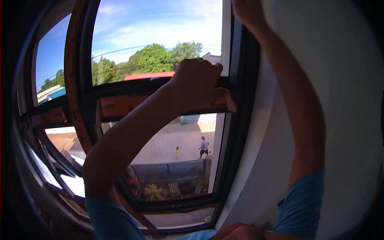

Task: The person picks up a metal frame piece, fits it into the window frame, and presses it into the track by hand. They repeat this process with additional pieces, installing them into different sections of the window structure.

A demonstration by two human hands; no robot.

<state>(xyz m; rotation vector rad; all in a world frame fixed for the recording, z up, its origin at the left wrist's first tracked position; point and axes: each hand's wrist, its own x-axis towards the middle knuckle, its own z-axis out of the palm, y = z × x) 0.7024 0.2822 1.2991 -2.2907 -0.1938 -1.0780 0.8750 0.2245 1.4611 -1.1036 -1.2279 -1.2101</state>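
Blue fabric sleeves (108,218) sit nearest; the left hand (196,78) curls beside an orange-brown, loose-ended strip (128,105) – uneven pulling could tear it – both hands' grips unclear, right (249,14) included.

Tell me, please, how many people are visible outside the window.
2: a person in yellow on the street and a person in grey right of them. The left arm may hide others.
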